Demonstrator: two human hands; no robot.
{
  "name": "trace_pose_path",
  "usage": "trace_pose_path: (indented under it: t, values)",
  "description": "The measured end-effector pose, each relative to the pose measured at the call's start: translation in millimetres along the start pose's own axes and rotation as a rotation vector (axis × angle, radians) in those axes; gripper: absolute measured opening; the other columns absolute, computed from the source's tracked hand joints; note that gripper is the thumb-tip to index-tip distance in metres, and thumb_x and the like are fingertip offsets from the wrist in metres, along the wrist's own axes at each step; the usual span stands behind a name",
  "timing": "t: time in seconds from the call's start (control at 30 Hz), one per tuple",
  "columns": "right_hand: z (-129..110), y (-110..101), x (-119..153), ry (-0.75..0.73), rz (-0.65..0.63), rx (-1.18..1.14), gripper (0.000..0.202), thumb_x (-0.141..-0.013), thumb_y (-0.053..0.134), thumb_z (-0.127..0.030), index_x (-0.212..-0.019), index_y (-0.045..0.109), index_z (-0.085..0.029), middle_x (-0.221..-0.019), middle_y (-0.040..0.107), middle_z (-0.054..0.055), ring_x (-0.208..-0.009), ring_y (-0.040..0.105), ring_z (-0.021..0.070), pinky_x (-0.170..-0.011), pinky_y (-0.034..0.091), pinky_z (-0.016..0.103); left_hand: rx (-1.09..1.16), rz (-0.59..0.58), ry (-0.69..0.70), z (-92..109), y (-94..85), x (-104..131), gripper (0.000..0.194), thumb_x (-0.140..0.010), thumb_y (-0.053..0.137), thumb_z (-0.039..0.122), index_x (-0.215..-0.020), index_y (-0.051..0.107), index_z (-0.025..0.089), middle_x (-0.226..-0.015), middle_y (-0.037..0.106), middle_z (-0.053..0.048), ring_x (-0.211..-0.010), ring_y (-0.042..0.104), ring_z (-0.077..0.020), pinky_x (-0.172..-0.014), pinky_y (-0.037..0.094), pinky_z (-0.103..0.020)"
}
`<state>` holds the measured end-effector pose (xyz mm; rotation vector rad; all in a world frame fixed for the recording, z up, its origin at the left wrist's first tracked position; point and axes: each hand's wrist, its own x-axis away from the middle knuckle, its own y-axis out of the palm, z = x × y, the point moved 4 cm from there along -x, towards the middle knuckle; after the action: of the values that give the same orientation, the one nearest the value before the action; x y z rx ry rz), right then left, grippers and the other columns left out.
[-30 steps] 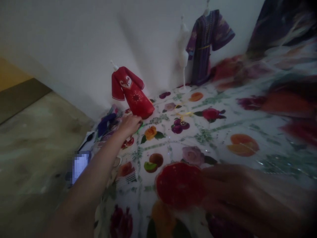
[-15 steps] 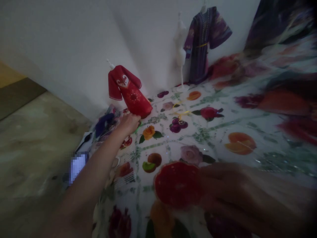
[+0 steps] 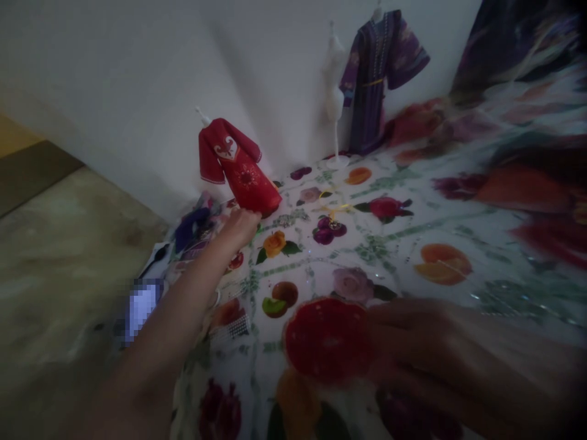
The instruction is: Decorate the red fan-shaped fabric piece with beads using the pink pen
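Head camera view: a small red dress point(image 3: 250, 177) stands on a flowered and fruit-printed tablecloth point(image 3: 358, 244), just beyond the fingers of a person's left hand point(image 3: 242, 227). Its long axis runs aslant across the frame, from the neck at upper left to the hem at lower right, and the left hand, by far the nearer of the two, sits at that lower end. Seen from the left hand's grip, the dress lies ahead and rises above the knuckles; whether skin and cloth touch cannot be told. The left fingers are curled downward, with a speck of green showing beside them, but what they hold, if anything, is hidden. Closer to the camera, the right hand point(image 3: 431, 345) is blurred low over the cloth, its fingers pointing toward a printed red fruit slice point(image 3: 328, 339), well apart from the dress; its grip cannot be made out. Farther out are a yellow cord point(image 3: 338, 208), a bare white dress form point(image 3: 334, 76) and, beside that, a purple robe point(image 3: 373, 98) near the wall point(image 3: 137, 91).
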<state>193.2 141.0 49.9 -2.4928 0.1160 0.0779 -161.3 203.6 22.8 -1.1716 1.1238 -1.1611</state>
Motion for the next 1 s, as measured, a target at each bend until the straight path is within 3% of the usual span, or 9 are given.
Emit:
trace_pose_path:
  t: [0.2, 0.4, 0.63, 0.8, 1.0]
  values:
    - [5, 3, 2, -0.009, 0.006, 0.044, 0.034, -0.104, 0.047, -0.022, -0.071, 0.057, -0.02, -0.083, 0.062, 0.0, -0.071, 0.058, 0.0122, -0.061, 0.043, 0.026, -0.177, -0.071, -0.023, 1, 2.8, 1, 0.023, -0.098, 0.062, 0.036, -0.107, 0.066, 0.014, -0.109, 0.068, -0.008, -0.098, 0.066, -0.0204, -0.089, 0.056, -0.041]
    - [4, 1, 1, 0.049, 0.01, -0.037, 0.035, -0.105, 0.045, -0.026, -0.074, 0.06, -0.02, -0.082, 0.064, 0.0, -0.071, 0.058, 0.0128, -0.067, 0.045, 0.028, -0.183, -0.065, -0.052, -3, -0.5, 1, 0.023, -0.097, 0.063, 0.036, -0.105, 0.067, 0.015, -0.105, 0.068, -0.007, -0.094, 0.067, -0.0194, -0.087, 0.056, -0.04]
    - [3, -1, 2, 0.032, 0.045, -0.046, 0.03, -0.104, 0.048, -0.026, -0.078, 0.061, -0.02, -0.084, 0.064, 0.001, -0.071, 0.059, 0.0128, -0.066, 0.045, 0.028, -0.028, 0.038, -0.088, -9, -24.6, 15, 0.015, -0.091, 0.067, 0.029, -0.088, 0.067, 0.015, -0.083, 0.068, -0.003, -0.077, 0.064, -0.016, -0.075, 0.053, -0.032]
    - [4, -1, 2, 0.037, 0.054, -0.046, 0.031, -0.103, 0.049, -0.029, -0.077, 0.06, -0.02, -0.084, 0.064, 0.001, -0.068, 0.059, 0.0114, -0.061, 0.044, 0.026, 0.127, 0.05, -0.073, 10, -42.6, 47, 0.008, -0.081, 0.062, 0.022, -0.08, 0.069, 0.018, -0.083, 0.073, -0.003, -0.074, 0.063, -0.0162, -0.069, 0.047, -0.027]
    - [0, -1, 4, 0.083, -0.038, -0.069, 0.037, -0.106, 0.044, -0.032, -0.077, 0.063, -0.021, -0.083, 0.065, 0.0, -0.071, 0.061, 0.0106, -0.063, 0.045, 0.025, 0.276, -0.068, -0.036, 47, -35.3, 94, 0.012, -0.082, 0.058, 0.026, -0.081, 0.068, 0.02, -0.08, 0.072, 0.0, -0.068, 0.063, -0.0146, -0.065, 0.045, -0.025]
